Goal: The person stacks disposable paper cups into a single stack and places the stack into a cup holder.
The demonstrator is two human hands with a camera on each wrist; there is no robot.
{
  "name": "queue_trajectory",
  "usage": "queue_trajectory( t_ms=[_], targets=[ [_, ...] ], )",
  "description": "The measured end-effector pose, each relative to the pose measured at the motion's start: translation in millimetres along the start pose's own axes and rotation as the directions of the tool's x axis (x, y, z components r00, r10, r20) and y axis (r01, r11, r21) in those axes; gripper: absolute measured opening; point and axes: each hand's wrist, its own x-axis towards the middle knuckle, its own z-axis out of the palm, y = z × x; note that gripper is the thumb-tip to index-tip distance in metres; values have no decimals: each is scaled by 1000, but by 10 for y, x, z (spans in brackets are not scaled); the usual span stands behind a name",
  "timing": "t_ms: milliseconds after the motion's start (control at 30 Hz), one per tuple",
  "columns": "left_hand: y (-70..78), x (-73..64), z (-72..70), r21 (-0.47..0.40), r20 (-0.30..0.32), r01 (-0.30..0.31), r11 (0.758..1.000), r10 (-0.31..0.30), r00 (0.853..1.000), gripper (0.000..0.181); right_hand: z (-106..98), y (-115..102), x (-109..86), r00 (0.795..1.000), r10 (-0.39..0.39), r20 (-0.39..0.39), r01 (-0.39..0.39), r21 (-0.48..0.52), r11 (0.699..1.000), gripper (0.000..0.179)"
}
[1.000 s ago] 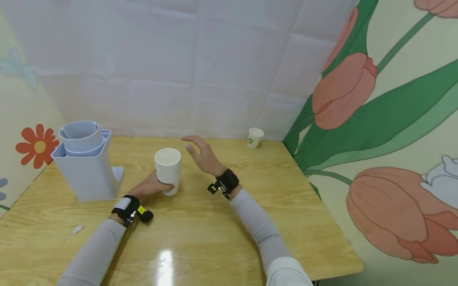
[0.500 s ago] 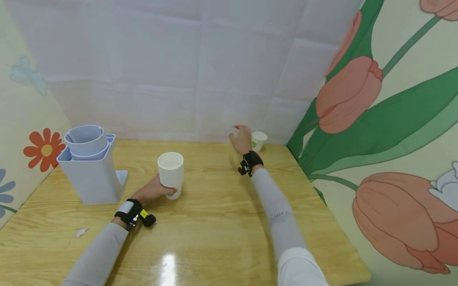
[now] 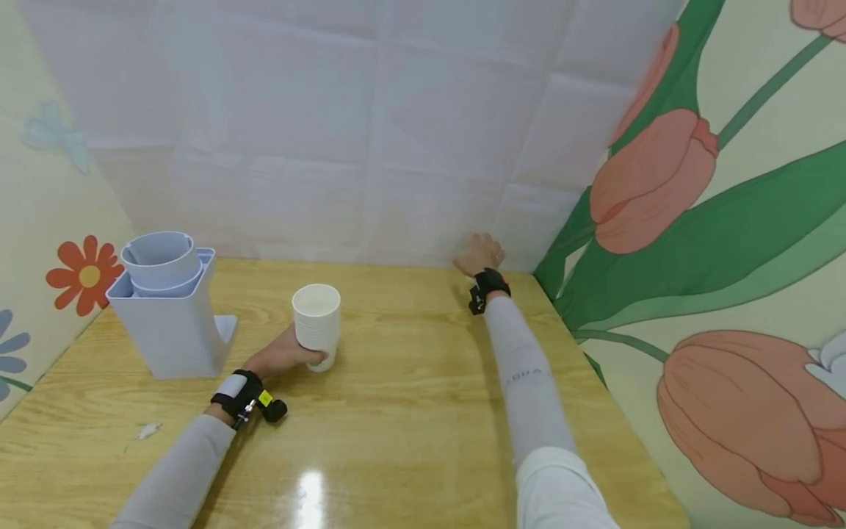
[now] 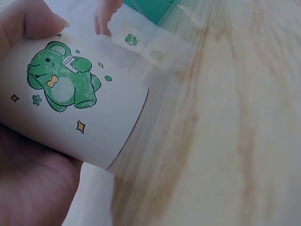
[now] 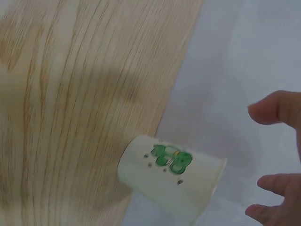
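In the head view my left hand (image 3: 280, 354) grips the lower part of a stack of white paper cups (image 3: 316, 323), which stands upright at mid-table. Up close in the left wrist view, the stack's outer paper cup (image 4: 42, 117) bears a green cartoon animal and small stars. My right hand (image 3: 480, 255) reaches over the table's back right, hiding the single paper cup there from the head camera. That lone small paper cup (image 5: 171, 176) shows in the right wrist view, with the same green print. Beside its rim are the spread fingers of my right hand (image 5: 284, 188), apart from it.
A pale lavender box-shaped holder (image 3: 175, 330) with a round tube in its top stands left of the stack. Behind the wooden table (image 3: 396, 426) hangs a white sheet (image 3: 317, 147). A flower-painted wall (image 3: 661, 279) borders the right side.
My right hand has moved from beside the stack, right and back to the lone paper cup, which it now covers in the head view. My left hand stays on the stack.
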Motion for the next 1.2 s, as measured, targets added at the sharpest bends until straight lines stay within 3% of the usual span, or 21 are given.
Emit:
queue_trajectory(
  t_ms=[200,300,400,533,567,700,833,933,1200],
  targets=[
    [-22,11,-25,-11,12,20,1000,-20,1000,76,35,156,112,989,60,136,-51,-73,996,83],
    [-36,13,-22,-6,11,36,999,-36,999,77,136,295,244,970,94,225,-75,-91,993,84],
    [-27,12,-25,1,15,30,1000,-30,999,78,297,477,406,965,98,242,-85,-60,995,84],
    [-15,16,-23,-4,12,17,1000,-17,1000,77,293,420,304,974,97,207,-93,-30,995,78],
    [-17,17,-25,-2,12,14,1000,-14,1000,77,225,317,225,972,112,204,-108,-30,994,75],
    [-40,20,-31,-7,12,7,1000,-7,1000,77,250,260,159,996,72,54,-73,14,997,66],
    [-49,11,-37,-8,19,8,1000,-8,1000,76,216,205,189,998,36,-53,-32,72,997,65],
    [-44,10,-30,-15,26,3,1000,-3,1000,76,156,158,172,999,5,-32,-3,74,997,67],
    [-49,18,-31,-37,18,-11,999,12,1000,79,30,8,33,984,36,176,-35,-10,999,70]
  ],
)
